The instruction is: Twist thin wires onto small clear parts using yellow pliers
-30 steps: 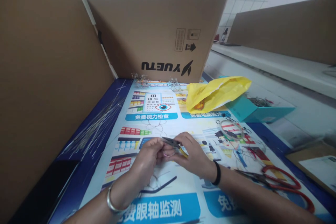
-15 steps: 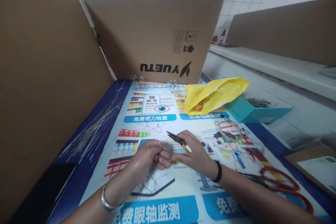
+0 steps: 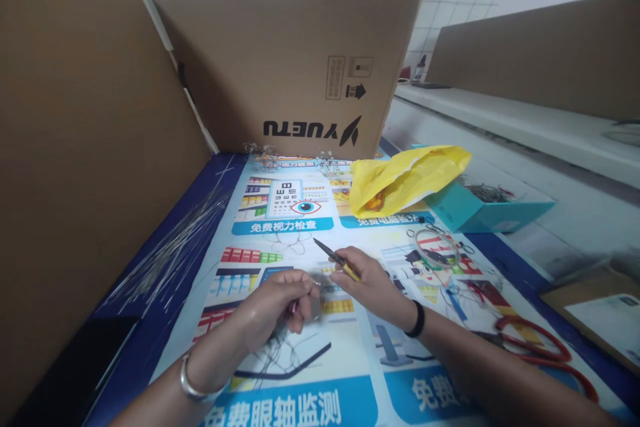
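In the head view, the left hand (image 3: 287, 297) has its fingers curled in and its thumb and forefinger pinched together, with a fine wire (image 3: 316, 282) glinting at the tips; blur hides how much of it lies inside the grip. A small pink-purple patch shows among the lower fingers, too unclear to name. The right hand (image 3: 365, 277) is closed round the pliers (image 3: 337, 258), whose slim, dark, tapering jaws point up and to the left, away from the palm; they are seen nearly edge-on, so I cannot tell whether they are parted.

The fine wire sits to the left of the right hand and below the pliers' tips, apart from them. Beneath the left hand, a loose tangle of thin wire (image 3: 280, 357) lies on the glossy printed sheet (image 3: 345, 353).

The pliers have dark metal noses and yellow grips. Straight, shiny thin rods (image 3: 165, 250) fan out over the blue surface at the left. At the right are a round pale coil (image 3: 434, 264), red-handled scissors (image 3: 564, 350), a crumpled yellow bag (image 3: 410, 177) and a teal box (image 3: 480, 213) holding a wiry heap. A smooth brown cardboard panel (image 3: 280, 53) stands behind.
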A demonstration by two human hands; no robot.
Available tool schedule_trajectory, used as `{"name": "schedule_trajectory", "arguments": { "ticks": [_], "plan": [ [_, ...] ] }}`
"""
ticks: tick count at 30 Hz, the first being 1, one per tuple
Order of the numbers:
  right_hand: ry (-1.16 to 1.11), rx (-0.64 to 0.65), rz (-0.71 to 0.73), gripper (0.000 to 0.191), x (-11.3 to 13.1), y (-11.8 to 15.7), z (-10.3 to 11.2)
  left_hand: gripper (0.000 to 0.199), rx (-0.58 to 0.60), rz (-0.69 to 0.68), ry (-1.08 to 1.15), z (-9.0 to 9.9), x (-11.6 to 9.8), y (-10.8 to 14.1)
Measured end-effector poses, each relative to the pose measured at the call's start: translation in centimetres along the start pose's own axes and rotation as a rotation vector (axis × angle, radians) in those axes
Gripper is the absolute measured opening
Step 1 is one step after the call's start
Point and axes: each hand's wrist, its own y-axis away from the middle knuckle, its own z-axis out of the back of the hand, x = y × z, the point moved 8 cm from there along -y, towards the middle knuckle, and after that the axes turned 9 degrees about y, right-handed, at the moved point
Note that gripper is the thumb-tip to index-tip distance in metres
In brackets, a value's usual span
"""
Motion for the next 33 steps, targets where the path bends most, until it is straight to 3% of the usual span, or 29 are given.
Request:
{"name": "schedule_trajectory", "arguments": {
  "ticks": [5, 11, 18, 24, 33],
  "plan": [
    [-0.246, 0.111, -0.104, 0.015, 0.2, -0.3, -0.1, 0.020, -0.019, -0.049, 0.008, 0.9, -0.8, 0.0],
    [-0.618, 0.205, -0.213, 0.024, 1.2, 0.9, -2.4, 0.019, 0.059, 0.011, 0.001, -0.6, 0.0, 0.3],
    [-0.776, 0.250, -0.336, 0.024, 0.7, 1.4, -3.8, 0.021, 0.053, 0.003, -0.115, -0.7, 0.4, 0.1],
    [-0.798, 0.283, -0.370, 0.025, 0.6, 1.4, -3.8, 0.018, -0.105, -0.045, -0.426, 0.2, 0.5, -0.2],
    [-0.872, 0.326, -0.387, 0.019, 0.6, 1.4, -4.1, 0.020, -0.257, -0.367, -1.060, -0.2, -2.0, 0.3]
  ]
}}
